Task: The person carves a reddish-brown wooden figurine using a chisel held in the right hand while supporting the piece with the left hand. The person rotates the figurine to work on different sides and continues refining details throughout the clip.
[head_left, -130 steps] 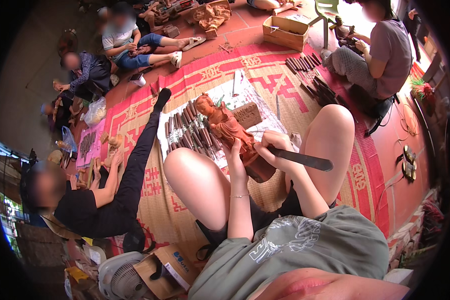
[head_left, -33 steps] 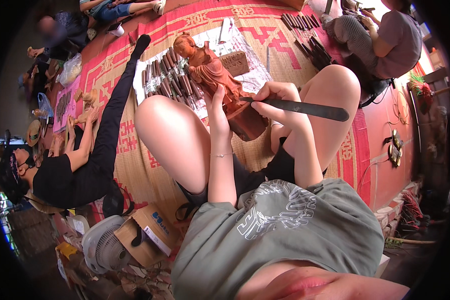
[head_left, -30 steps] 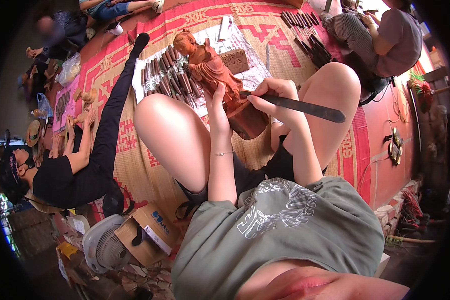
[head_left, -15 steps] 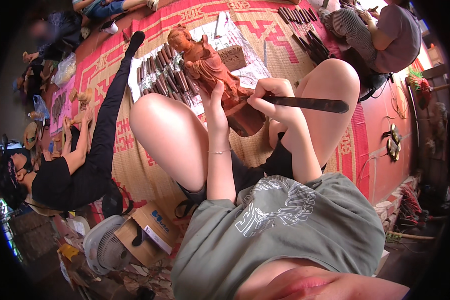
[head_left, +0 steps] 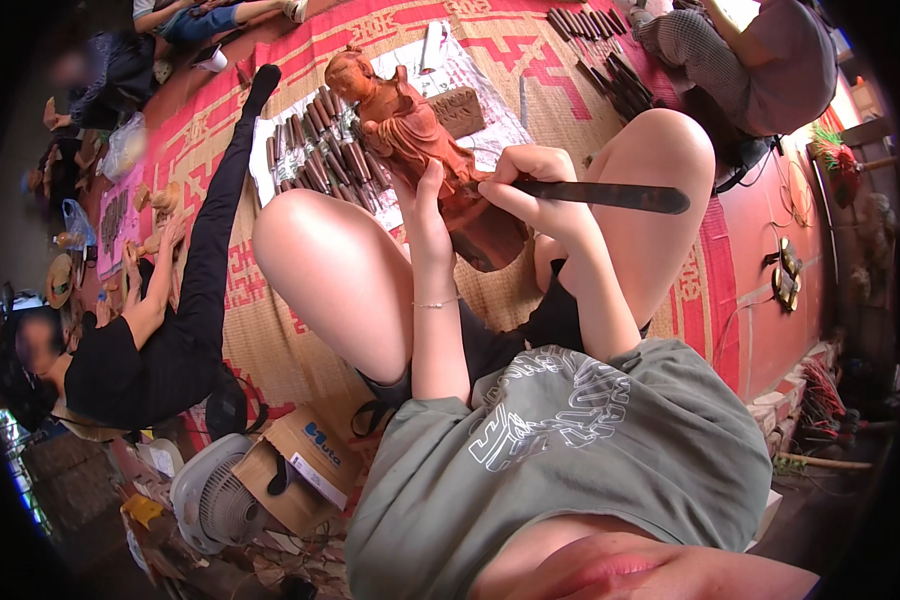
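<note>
Between my raised knees a reddish-brown carved wooden statue of a robed figure leans toward the upper left. My left hand grips its side, thumb up along the carving and the other fingers mostly hidden behind it. In my right hand is a carving chisel; its long dark handle sticks out to the right. The fingers are closed around it close to the statue's lower folds, and its cutting end is hidden there. Several more chisels lie in rows on a white sheet to the statue's left.
A carved wooden block rests on the sheet behind the statue. Patterned straw mats cover the floor. At left a person in black works on a pale carving, one leg stretched along the mat. Another person sits upper right near more tools.
The statue and both my hands sit slightly farther left in the picture, and the view has shifted a little too. My grip on the statue and chisel is the same.
</note>
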{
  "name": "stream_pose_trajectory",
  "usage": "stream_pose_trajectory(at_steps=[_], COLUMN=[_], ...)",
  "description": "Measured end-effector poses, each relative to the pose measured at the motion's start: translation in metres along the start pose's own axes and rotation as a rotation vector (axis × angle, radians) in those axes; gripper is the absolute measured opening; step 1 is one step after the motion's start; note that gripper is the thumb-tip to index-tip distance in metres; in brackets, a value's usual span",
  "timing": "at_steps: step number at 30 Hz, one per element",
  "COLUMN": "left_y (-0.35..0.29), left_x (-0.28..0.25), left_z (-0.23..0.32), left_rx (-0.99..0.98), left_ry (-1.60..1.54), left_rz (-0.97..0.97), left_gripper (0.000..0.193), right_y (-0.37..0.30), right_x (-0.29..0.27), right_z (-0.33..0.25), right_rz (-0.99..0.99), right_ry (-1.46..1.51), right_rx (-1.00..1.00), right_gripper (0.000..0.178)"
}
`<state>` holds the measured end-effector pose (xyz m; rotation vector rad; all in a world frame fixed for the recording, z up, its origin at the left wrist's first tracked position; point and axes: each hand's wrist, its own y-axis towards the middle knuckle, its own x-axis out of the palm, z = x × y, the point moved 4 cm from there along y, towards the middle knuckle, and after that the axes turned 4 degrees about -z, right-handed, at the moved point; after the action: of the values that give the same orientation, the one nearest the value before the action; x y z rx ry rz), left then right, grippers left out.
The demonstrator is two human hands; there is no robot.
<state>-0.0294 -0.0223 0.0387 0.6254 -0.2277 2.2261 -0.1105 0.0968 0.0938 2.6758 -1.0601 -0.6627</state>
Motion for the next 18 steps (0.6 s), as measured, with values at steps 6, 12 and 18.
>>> stream_pose_trajectory(at_steps=[6, 12, 18], left_y=[0.002, -0.003, -0.001], left_x=[-0.005, -0.001, -0.002], left_z=[-0.006, -0.001, 0.001], left_rx=[-0.010, -0.100, -0.024], left_ry=[-0.092, -0.057, -0.061], left_rz=[-0.035, -0.041, -0.012], left_gripper=[0.059, 0.067, 0.063], right_y=[0.001, -0.001, -0.002], right_x=[-0.004, -0.001, 0.002], right_z=[0.002, 0.000, 0.000], right_rz=[-0.106, -0.079, 0.048], right_ry=[-0.016, -0.067, -0.038], right_rx=[-0.025, -0.059, -0.041], right_gripper=[0.017, 0.019, 0.018])
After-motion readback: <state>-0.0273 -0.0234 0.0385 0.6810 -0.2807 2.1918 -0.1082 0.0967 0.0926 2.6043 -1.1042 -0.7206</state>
